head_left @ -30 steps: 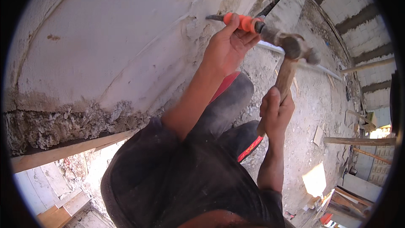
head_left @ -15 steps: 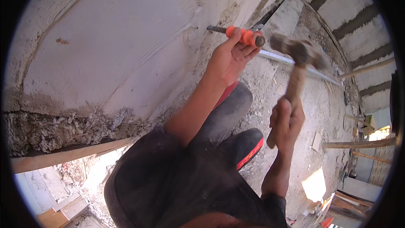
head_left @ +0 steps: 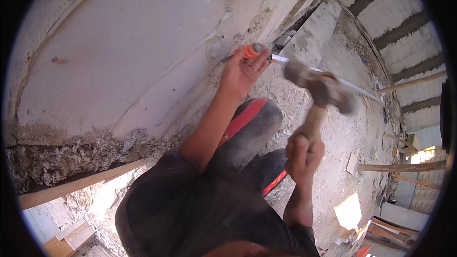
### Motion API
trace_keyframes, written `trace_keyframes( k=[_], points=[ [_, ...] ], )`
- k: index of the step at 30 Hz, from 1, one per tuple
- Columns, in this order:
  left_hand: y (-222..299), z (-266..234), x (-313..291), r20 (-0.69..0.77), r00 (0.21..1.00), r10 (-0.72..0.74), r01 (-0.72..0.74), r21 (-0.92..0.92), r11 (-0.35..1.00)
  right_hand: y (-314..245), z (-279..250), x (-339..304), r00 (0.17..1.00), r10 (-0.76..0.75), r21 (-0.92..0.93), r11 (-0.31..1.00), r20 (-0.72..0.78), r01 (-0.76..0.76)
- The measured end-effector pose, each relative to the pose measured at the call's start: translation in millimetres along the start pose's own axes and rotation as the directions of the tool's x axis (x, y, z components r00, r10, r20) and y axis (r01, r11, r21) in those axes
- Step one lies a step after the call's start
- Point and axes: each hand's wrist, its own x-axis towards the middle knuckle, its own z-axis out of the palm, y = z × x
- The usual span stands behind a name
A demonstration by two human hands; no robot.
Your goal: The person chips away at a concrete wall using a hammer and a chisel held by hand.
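My left hand (head_left: 238, 78) is closed around the orange grip of a chisel (head_left: 249, 51). Its dark blade points left toward the pale plastered wall (head_left: 128, 57), at the rough strip near the wall's lower edge; whether the tip touches cannot be made out. The chisel's dark round butt faces right. In my right hand (head_left: 304, 158) is a hammer (head_left: 320, 88), gripped by its wooden handle. The heavy hammer head is smeared by motion and stands apart from the chisel, to its right and a little lower in the picture.
Rubble and dust cover the floor (head_left: 328, 138) around my bent knees. A long light-coloured straight bar (head_left: 345, 84) lies beyond the hammer. Wooden poles (head_left: 402, 167) reach in at the right. Broken masonry (head_left: 62, 162) and a wooden board (head_left: 81, 183) edge the wall at lower left.
My left hand and the chisel have shifted left, and the chisel has turned to slope upward to its butt. My right hand and the hammer have come left and lower.
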Motion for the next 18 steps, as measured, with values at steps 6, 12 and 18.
trace_keyframes(
  k=[6, 12, 18],
  points=[
    [-25.4, 1.1, -45.5, 0.245, 0.920, -0.306, 0.234, 0.282, 0.930, -34.3, -12.0, 17.2, 0.928, -0.012, 0.345, 0.926, -0.372, 0.151],
    [-1.8, 7.5, -68.0, 0.357, 0.906, -0.226, 0.064, 0.414, 0.908, 1.8, -16.5, -20.8, 0.938, 0.149, 0.338, 0.940, -0.312, -0.037],
    [4.4, 1.3, -85.4, 0.312, 0.929, -0.197, 0.025, 0.478, 0.878, 1.3, -13.3, -34.9, 0.960, 0.174, 0.404, 0.912, -0.217, -0.073]
  ],
)
